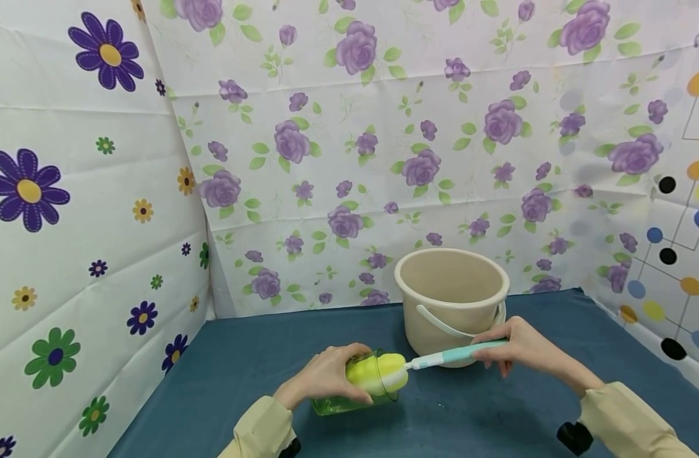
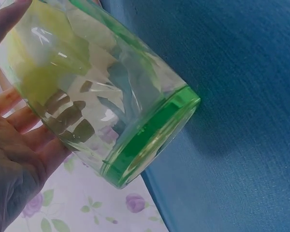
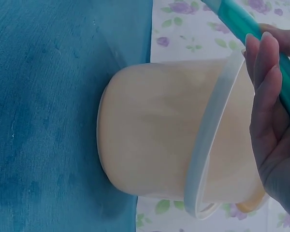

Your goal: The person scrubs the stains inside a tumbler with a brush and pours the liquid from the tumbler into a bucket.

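My left hand [image 1: 329, 375] grips a clear green glass [image 1: 349, 404] tipped on its side, its mouth turned to the right. In the left wrist view the thick green base of the glass [image 2: 150, 137] shows, with the fingers [image 2: 26, 125] round its wall. A sponge cup brush has its yellow and white head [image 1: 392, 369] partly inside the glass, partly out past the rim. My right hand [image 1: 518, 346] holds the brush by its teal handle [image 1: 460, 354]. In the right wrist view the handle [image 3: 237, 21] runs between thumb and fingers.
Just behind the brush handle stands a cream bucket [image 1: 423, 318] with its pale carrying handle [image 1: 441, 323] hanging down in front. A dark blue cloth [image 1: 257, 356] covers the table, with small wet spots on it. Flowered sheets [image 1: 326, 191] hang behind and at the sides.
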A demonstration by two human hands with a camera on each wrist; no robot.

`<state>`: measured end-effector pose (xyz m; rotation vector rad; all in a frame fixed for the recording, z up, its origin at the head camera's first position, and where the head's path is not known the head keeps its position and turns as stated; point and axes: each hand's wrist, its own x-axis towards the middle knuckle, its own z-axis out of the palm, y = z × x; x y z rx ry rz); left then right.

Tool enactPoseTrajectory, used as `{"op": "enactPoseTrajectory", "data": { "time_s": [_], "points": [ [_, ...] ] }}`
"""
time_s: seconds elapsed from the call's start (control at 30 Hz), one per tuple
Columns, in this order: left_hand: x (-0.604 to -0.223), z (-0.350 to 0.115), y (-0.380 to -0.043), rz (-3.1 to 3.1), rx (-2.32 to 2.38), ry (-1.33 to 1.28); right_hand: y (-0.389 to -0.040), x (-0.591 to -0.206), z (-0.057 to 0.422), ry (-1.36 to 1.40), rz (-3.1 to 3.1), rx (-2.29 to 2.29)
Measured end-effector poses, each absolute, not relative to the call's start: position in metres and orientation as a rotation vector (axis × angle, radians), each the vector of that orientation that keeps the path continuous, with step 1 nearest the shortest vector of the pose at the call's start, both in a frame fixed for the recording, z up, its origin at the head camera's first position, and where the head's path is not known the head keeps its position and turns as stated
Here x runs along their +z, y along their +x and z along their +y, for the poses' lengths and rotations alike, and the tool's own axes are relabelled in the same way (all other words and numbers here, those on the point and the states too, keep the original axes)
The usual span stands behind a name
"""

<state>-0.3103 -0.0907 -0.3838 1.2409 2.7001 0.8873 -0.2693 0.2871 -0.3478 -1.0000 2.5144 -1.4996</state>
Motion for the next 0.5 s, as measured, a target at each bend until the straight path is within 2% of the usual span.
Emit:
{"op": "enactPoseTrajectory", "data": {
  "time_s": [0.3,0.5],
  "points": [
    [-0.3824,-0.0902,-0.3109,2.697,0.885,1.227,-0.2697,-0.3470,0.2882,-0.912,2.585,-1.451],
    [-0.3808,-0.0895,-0.3114,2.716,0.847,1.211,-0.2700,-0.3499,0.2891,-1.007,2.548,-1.430]
  ]
}}
